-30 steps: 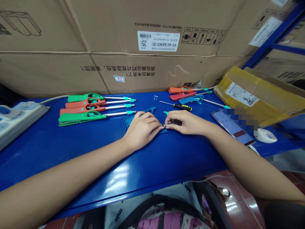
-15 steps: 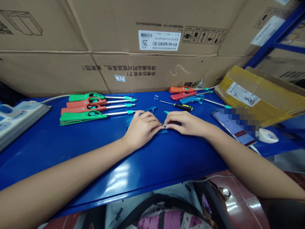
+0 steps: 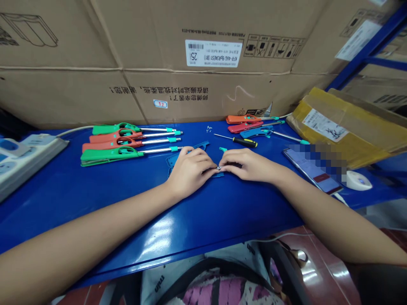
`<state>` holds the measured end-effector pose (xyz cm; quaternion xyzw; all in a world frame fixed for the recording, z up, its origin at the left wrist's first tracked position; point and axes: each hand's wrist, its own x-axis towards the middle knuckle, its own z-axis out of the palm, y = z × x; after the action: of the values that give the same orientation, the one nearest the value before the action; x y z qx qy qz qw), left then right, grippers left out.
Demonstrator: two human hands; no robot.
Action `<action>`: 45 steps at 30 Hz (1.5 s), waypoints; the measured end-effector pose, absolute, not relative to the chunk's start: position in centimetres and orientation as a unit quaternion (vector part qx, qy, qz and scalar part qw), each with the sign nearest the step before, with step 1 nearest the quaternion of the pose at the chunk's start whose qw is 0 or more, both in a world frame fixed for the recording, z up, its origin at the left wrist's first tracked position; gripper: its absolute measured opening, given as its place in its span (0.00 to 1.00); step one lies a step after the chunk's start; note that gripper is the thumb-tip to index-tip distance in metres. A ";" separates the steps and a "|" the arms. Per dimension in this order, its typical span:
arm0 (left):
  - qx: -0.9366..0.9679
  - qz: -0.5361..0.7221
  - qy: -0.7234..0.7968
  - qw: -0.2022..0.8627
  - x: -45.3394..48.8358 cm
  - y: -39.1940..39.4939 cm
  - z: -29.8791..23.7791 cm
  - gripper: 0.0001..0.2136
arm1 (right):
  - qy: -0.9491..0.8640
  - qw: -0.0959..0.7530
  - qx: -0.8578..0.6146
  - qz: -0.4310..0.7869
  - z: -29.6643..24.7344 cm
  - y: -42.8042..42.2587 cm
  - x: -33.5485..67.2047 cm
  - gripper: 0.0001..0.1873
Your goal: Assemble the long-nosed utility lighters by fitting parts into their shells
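Observation:
My left hand (image 3: 192,169) and my right hand (image 3: 249,164) meet at the middle of the blue table, fingertips pinched together. Between them they grip a small metallic part (image 3: 218,168), mostly covered by the fingers, so its kind does not show. Under and behind my left hand lies a blue plastic lighter casing (image 3: 173,160), partly hidden. A small teal piece (image 3: 223,149) rests just beyond my right fingertips. A screwdriver (image 3: 244,142) with a black and yellow handle lies behind my right hand.
Several long-nosed lighters (image 3: 111,156) lie in a row at left, beside a white power strip (image 3: 28,159). At back right are orange, red and blue lighters (image 3: 254,133). A phone (image 3: 311,169), a white mouse-like device (image 3: 358,180) and a yellow-taped box (image 3: 346,127) stand right. A large carton (image 3: 152,42) walls the back.
Both hands keep nearly the same place and pinch. The whole view has shifted very slightly; nothing on the table has visibly moved.

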<state>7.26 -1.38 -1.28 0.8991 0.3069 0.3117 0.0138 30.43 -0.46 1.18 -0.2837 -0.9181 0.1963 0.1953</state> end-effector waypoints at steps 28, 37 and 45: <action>0.907 0.307 0.288 0.020 7.7 -2.3 -0.7 0.10 | -0.907 0.197 -0.348 0.135 1.4 -1.4 29.9 0.07; 0.904 0.315 0.289 0.012 7.6 -2.1 -0.7 0.08 | -0.911 0.200 -0.328 0.151 1.5 -1.2 29.9 0.07; 0.910 0.315 0.270 -0.009 7.5 -1.8 -0.9 0.07 | -0.916 0.189 -0.317 0.158 1.8 -1.2 30.1 0.05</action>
<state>7.50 -1.83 -0.87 0.9098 0.2698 0.3152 -0.0087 30.12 -1.21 1.75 -0.3167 -0.9160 0.1576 0.1893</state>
